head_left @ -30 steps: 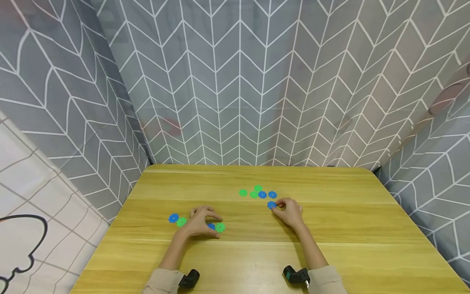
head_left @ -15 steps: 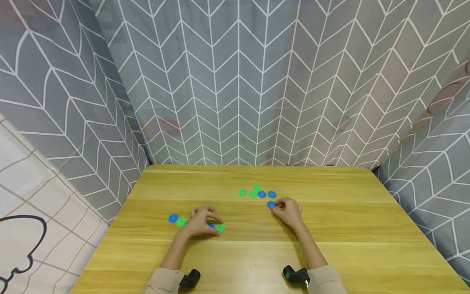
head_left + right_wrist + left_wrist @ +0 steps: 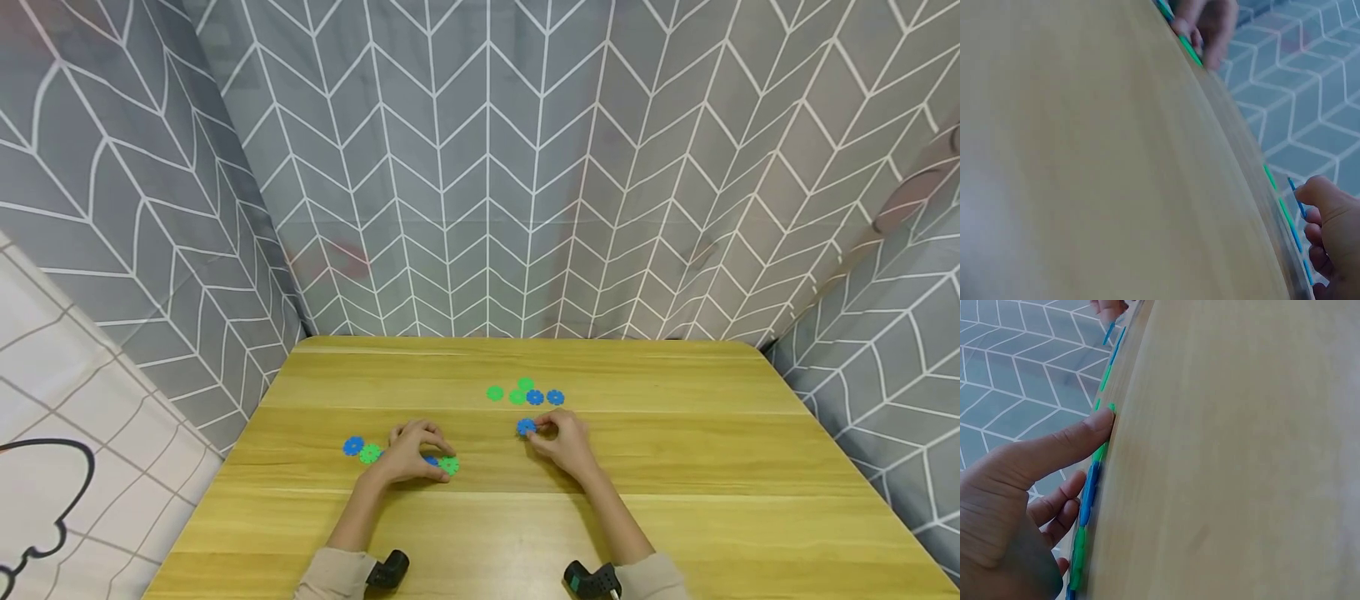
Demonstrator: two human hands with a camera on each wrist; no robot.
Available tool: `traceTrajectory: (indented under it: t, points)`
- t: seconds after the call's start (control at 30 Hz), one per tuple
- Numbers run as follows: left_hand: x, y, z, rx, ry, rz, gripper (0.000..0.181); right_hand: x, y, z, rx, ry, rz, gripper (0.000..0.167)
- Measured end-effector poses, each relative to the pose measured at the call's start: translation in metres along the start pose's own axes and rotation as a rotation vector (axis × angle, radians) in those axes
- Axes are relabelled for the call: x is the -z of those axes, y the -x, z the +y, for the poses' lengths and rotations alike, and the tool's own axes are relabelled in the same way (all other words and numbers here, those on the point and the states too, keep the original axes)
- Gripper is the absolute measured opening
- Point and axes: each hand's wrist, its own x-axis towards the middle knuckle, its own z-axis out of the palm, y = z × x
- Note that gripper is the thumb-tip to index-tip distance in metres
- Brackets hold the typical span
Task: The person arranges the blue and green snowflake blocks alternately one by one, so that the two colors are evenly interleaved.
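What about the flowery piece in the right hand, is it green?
No, the head view shows the right hand pinching a blue notched disc.

No text, number or brand can be read on the blue disc (image 3: 527, 427) at the right fingers (image 3: 551, 415) or the green disc (image 3: 450, 465) at the left fingers (image 3: 435, 439). The black camera (image 3: 588, 581) behind the right fingers bears a green patch (image 3: 575, 584), too small to read. The curtain (image 3: 480, 167) beyond all the fingers carries white lines, no legible lettering.
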Motion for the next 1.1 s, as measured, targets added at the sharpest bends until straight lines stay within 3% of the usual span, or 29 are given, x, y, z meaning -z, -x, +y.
traceTrajectory:
  t: [0.17, 0.63, 1.1]
  points:
    - [-0.001, 0.0, 0.0, 0.006, -0.004, -0.002, 0.026, -0.016, 0.004, -0.018, 0.077, -0.055, -0.053, 0.013]
    - [-0.001, 0.0, -0.001, 0.003, 0.005, 0.011, 0.025, -0.04, 0.015, -0.049, 0.111, -0.081, -0.246, 0.015]
    - [-0.001, -0.001, -0.003, 0.008, -0.002, 0.012, 0.025, -0.043, 0.017, -0.055, 0.154, -0.021, -0.28, 0.016]
